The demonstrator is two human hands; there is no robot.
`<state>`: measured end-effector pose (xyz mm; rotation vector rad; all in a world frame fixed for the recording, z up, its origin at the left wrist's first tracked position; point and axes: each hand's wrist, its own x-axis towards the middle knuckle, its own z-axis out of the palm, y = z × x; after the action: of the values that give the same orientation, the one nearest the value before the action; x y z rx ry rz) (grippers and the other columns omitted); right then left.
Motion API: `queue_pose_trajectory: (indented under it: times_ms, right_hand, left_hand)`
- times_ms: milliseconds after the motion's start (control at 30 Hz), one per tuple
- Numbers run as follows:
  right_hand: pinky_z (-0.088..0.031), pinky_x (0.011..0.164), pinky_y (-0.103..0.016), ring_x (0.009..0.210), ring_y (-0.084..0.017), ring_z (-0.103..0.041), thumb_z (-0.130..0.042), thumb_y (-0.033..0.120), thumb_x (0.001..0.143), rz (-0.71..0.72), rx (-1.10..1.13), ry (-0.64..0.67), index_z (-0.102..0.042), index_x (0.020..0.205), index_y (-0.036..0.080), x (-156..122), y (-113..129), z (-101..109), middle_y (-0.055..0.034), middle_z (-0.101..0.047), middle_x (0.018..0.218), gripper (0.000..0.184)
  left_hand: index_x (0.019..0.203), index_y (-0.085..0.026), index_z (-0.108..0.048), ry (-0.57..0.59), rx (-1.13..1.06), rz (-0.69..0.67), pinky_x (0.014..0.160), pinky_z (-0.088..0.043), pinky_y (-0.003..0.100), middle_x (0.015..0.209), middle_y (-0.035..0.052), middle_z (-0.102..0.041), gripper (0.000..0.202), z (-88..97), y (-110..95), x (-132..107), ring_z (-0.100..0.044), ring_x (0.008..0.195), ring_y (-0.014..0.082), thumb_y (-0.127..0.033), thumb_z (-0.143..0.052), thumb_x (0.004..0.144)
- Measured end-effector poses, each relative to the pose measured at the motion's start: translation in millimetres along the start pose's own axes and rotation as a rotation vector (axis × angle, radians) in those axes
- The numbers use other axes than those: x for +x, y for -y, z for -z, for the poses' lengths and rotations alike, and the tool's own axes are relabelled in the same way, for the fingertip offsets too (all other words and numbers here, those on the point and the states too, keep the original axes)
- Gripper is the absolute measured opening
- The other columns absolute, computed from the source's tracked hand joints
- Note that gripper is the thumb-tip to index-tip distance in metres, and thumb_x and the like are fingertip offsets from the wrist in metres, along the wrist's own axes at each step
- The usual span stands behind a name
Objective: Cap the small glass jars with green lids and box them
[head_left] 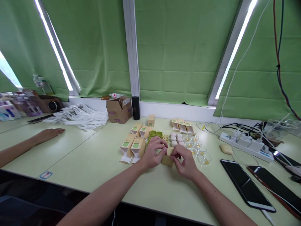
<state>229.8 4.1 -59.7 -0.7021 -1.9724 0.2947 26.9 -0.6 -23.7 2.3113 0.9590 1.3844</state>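
Note:
A small tan cardboard box [167, 161] stands on the table between my two hands. My left hand [153, 153] pinches its upper left edge. On the opposite side, my right hand [185, 160] has thumb and fingers closed on the upper right edge. Left of my left hand are several tan boxes with green labels [138, 145], their white flaps open. Just beyond my hands sit green square cups [156, 133], small yellowish pieces [166, 137] and pale pink blocks [174, 138]. Clear plastic cups [201, 150] with yellow bits at the bottom lie beyond my right hand.
Three tan boxes [181, 125] and one upright box [151, 120] stand farther back, near a black cylinder [135, 108] and a brown carton [119, 110]. Phones [246, 185] and a power strip [245, 146] lie right. At left, another person's hand [50, 134] rests near white straps [81, 116].

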Motion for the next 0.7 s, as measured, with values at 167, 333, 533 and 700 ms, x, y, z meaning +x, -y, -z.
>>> queue_pose_trajectory:
  times_ms: [167,333,533,700]
  right_hand:
    - [-0.041,0.064,-0.032,0.073,-0.019,-0.051,-0.060,0.016,0.084,0.023,0.003,0.034,-0.059,0.099,0.023,3.9,4.5,10.3,-0.0012,-0.056,0.083,0.016]
    - [-0.050,0.077,-0.036,0.093,-0.024,-0.057,-0.058,0.011,0.076,0.018,0.018,0.145,-0.054,0.118,0.025,7.1,8.3,15.0,-0.0062,-0.060,0.107,0.044]
    - [-0.048,0.072,-0.035,0.089,-0.024,-0.058,-0.052,0.007,0.077,-0.124,-0.176,0.000,-0.054,0.118,0.025,5.8,-3.2,5.5,-0.0057,-0.059,0.101,0.045]
    - [-0.046,0.070,-0.034,0.082,-0.022,-0.055,-0.051,0.009,0.081,-0.106,-0.133,-0.061,-0.055,0.118,0.024,6.7,-3.2,9.7,-0.0044,-0.056,0.097,0.040]
  left_hand:
    - [0.086,-0.021,-0.071,-0.055,-0.054,0.048,0.096,-0.051,0.044,0.101,0.0095,-0.077,0.020,-3.1,4.4,-0.8,-0.068,0.102,0.0260,-0.030,-0.058,0.097]
    - [0.096,-0.021,-0.071,-0.087,-0.050,0.087,0.094,-0.055,0.041,0.102,0.0089,-0.077,0.015,-6.2,11.2,-1.5,-0.071,0.101,0.0253,-0.030,-0.059,0.097]
    - [0.096,-0.022,-0.071,-0.128,-0.004,0.105,0.087,-0.056,0.038,0.099,0.0072,-0.077,0.013,-6.3,12.0,-0.7,-0.072,0.095,0.0238,-0.023,-0.058,0.094]
    - [0.095,-0.022,-0.070,-0.158,0.053,0.128,0.087,-0.056,0.038,0.097,0.0066,-0.077,0.013,-6.5,11.4,0.4,-0.071,0.095,0.0240,-0.019,-0.057,0.092]
